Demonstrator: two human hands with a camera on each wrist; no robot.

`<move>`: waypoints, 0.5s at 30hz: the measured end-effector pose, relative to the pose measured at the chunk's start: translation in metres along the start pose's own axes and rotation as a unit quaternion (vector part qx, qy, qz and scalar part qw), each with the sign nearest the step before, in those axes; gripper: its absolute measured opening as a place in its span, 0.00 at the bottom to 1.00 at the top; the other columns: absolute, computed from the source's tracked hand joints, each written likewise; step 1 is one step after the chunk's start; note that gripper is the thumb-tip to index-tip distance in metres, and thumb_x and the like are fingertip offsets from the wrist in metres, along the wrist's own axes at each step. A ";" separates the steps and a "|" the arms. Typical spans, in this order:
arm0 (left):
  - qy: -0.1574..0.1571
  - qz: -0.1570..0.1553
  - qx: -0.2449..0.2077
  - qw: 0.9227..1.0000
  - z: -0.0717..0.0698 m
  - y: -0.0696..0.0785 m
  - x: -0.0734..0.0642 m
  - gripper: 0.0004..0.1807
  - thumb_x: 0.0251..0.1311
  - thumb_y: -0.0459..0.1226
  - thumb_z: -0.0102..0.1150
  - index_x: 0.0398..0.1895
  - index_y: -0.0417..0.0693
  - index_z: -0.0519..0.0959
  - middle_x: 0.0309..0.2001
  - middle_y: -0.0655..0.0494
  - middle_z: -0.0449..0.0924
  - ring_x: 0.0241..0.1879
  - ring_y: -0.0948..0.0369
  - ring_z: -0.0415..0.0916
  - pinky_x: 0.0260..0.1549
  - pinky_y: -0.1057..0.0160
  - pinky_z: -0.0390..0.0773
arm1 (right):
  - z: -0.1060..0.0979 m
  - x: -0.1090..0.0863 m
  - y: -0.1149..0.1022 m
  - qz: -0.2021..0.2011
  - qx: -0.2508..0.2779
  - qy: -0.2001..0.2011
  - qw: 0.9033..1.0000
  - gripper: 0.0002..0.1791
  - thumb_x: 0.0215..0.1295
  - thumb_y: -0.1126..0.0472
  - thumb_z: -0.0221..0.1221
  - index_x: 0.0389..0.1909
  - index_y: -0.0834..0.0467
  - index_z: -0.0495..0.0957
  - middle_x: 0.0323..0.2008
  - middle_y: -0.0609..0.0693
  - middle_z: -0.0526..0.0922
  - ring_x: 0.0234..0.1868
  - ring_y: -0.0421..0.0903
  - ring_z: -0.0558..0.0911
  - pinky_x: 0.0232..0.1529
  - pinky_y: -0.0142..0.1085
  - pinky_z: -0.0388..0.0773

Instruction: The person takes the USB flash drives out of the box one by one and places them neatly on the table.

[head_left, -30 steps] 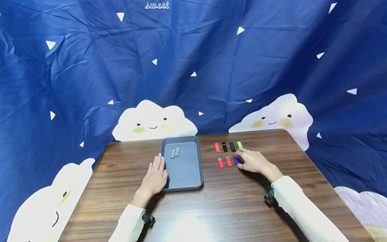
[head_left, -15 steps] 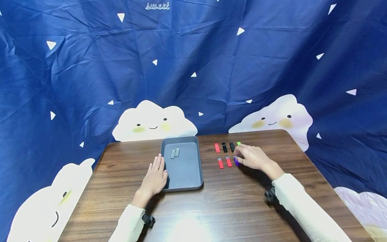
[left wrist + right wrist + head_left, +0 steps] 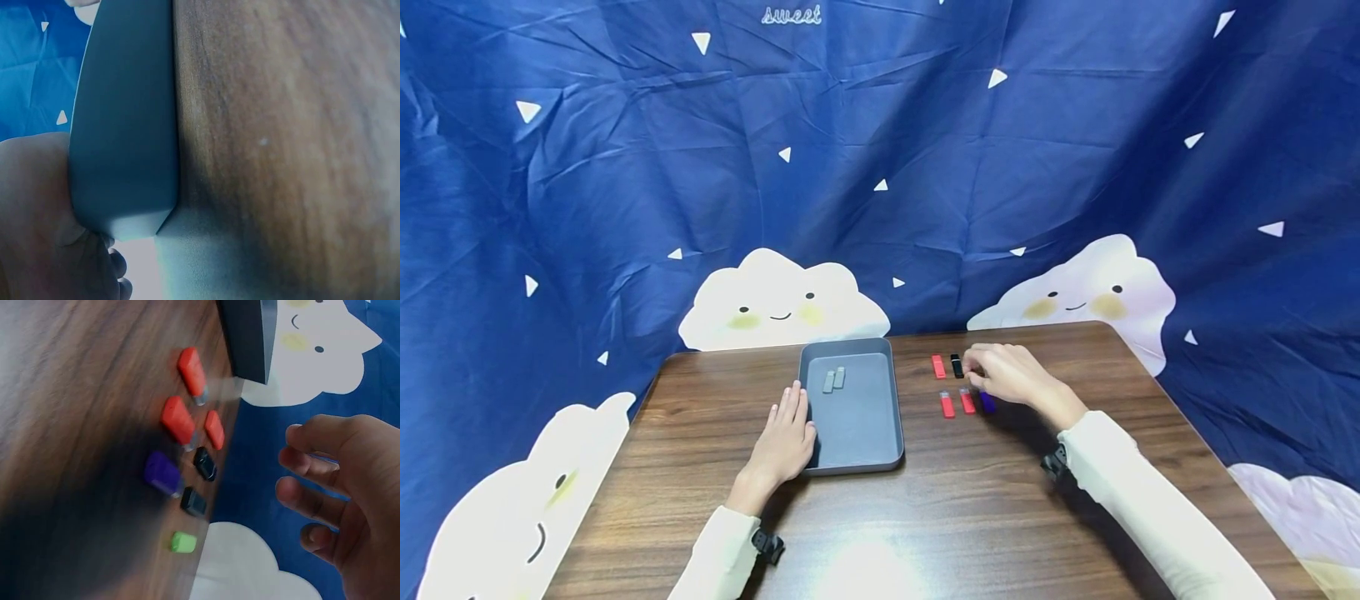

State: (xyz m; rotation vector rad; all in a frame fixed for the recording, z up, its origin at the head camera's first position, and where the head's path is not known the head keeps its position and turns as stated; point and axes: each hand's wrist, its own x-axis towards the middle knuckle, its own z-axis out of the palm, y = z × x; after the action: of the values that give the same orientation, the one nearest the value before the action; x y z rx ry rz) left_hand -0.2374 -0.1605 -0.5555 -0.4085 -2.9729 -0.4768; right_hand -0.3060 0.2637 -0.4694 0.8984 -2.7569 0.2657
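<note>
My left hand (image 3: 782, 437) lies with straight fingers along the left wall of a grey tray (image 3: 853, 446); its fingers touch the rim. Two grey USB sticks (image 3: 834, 380) lie in the tray. My right hand (image 3: 1011, 373) hovers over the group of USB sticks to the right, fingers loosely bent and holding nothing. In the right wrist view a purple USB stick (image 3: 164, 473), a black one (image 3: 205, 464), a dark one (image 3: 194, 502) and a green one (image 3: 184, 542) lie on the table beside three red ones (image 3: 179, 420). The hand hides the dark and green sticks in the head view.
The wooden table (image 3: 925, 517) carries the tray and the sticks. Behind it hangs a blue curtain (image 3: 880, 125) with white clouds and triangles. The tray's right wall stands between the two groups of sticks.
My right hand has let go of the purple stick, lifted, and moved up and left over the dark and green sticks. The left hand has not moved.
</note>
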 end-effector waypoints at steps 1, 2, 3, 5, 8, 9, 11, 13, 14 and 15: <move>0.001 0.000 0.000 1.000 0.000 0.000 0.000 0.35 0.82 0.40 0.39 0.83 0.27 0.51 0.86 0.35 0.43 0.86 0.39 0.44 0.82 0.35 0.52 | 0.000 0.002 -0.002 -0.003 -0.001 0.001 1.000 0.04 0.65 0.58 0.69 0.33 0.46 0.83 0.34 0.41 0.82 0.25 0.39 0.74 0.24 0.38 0.72; 0.002 0.001 0.000 1.000 0.000 0.001 -0.001 0.35 0.82 0.40 0.39 0.83 0.27 0.52 0.86 0.35 0.43 0.86 0.38 0.44 0.82 0.35 0.52 | -0.001 0.004 -0.004 -0.006 -0.004 0.002 1.000 0.04 0.65 0.57 0.69 0.34 0.46 0.84 0.34 0.40 0.83 0.25 0.39 0.74 0.23 0.38 0.72; 0.002 0.002 0.000 1.000 0.000 0.001 -0.001 0.35 0.82 0.39 0.40 0.83 0.27 0.52 0.86 0.35 0.43 0.86 0.38 0.44 0.82 0.35 0.52 | -0.001 0.007 -0.006 -0.009 -0.006 0.003 1.000 0.03 0.65 0.57 0.69 0.34 0.46 0.84 0.34 0.40 0.83 0.24 0.39 0.75 0.23 0.39 0.72; 0.008 0.004 -0.003 1.000 -0.001 0.002 -0.002 0.35 0.81 0.39 0.39 0.82 0.26 0.52 0.86 0.33 0.44 0.85 0.37 0.45 0.82 0.34 0.53 | -0.002 0.012 -0.011 -0.015 -0.010 0.004 1.000 0.03 0.66 0.57 0.69 0.33 0.46 0.84 0.34 0.40 0.83 0.25 0.39 0.76 0.23 0.39 0.73; 0.016 0.006 -0.019 1.000 -0.004 0.005 -0.003 0.35 0.79 0.38 0.40 0.81 0.24 0.54 0.85 0.31 0.46 0.84 0.35 0.47 0.81 0.33 0.53 | -0.003 0.020 -0.018 -0.022 -0.013 0.002 1.000 0.02 0.66 0.57 0.68 0.34 0.46 0.85 0.33 0.40 0.82 0.27 0.39 0.77 0.24 0.40 0.74; 0.016 0.005 -0.022 1.000 -0.005 0.005 -0.003 0.35 0.79 0.37 0.39 0.81 0.24 0.54 0.85 0.31 0.46 0.84 0.35 0.47 0.81 0.33 0.52 | -0.003 0.023 -0.020 -0.024 -0.012 0.002 1.000 0.02 0.66 0.57 0.67 0.33 0.46 0.85 0.33 0.40 0.82 0.27 0.40 0.77 0.24 0.40 0.74; 0.017 0.005 -0.023 1.000 -0.004 0.005 -0.002 0.34 0.79 0.37 0.39 0.81 0.24 0.54 0.85 0.31 0.46 0.84 0.35 0.47 0.81 0.33 0.52 | -0.004 0.029 -0.025 -0.029 -0.010 0.000 1.000 0.02 0.66 0.57 0.67 0.34 0.46 0.85 0.33 0.40 0.82 0.27 0.40 0.77 0.25 0.40 0.74; 0.014 0.006 -0.016 1.000 -0.003 0.004 -0.002 0.34 0.80 0.38 0.39 0.82 0.25 0.53 0.85 0.32 0.45 0.85 0.36 0.46 0.82 0.34 0.52 | -0.004 0.034 -0.031 -0.034 -0.009 0.001 0.999 0.03 0.66 0.57 0.67 0.34 0.45 0.85 0.33 0.40 0.82 0.27 0.39 0.77 0.25 0.39 0.74; 0.012 0.006 -0.009 1.000 -0.002 0.003 -0.001 0.34 0.81 0.38 0.38 0.82 0.26 0.52 0.86 0.33 0.44 0.85 0.37 0.46 0.82 0.34 0.52 | -0.004 0.036 -0.033 -0.037 -0.008 0.001 0.999 0.03 0.66 0.57 0.67 0.34 0.45 0.85 0.32 0.40 0.82 0.26 0.39 0.77 0.25 0.39 0.74; 0.009 0.005 -0.008 1.000 -0.002 0.002 -0.001 0.35 0.81 0.39 0.39 0.82 0.26 0.52 0.86 0.34 0.43 0.85 0.37 0.46 0.82 0.35 0.52 | -0.004 0.039 -0.036 -0.039 -0.007 0.002 0.999 0.02 0.66 0.57 0.67 0.34 0.45 0.85 0.32 0.39 0.82 0.26 0.39 0.77 0.25 0.39 0.74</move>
State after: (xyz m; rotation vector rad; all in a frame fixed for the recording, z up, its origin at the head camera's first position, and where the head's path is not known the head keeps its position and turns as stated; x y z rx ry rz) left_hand -0.2358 -0.1590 -0.5533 -0.4186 -2.9493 -0.4996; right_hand -0.3145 0.2143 -0.4518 0.9992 -2.7095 0.2326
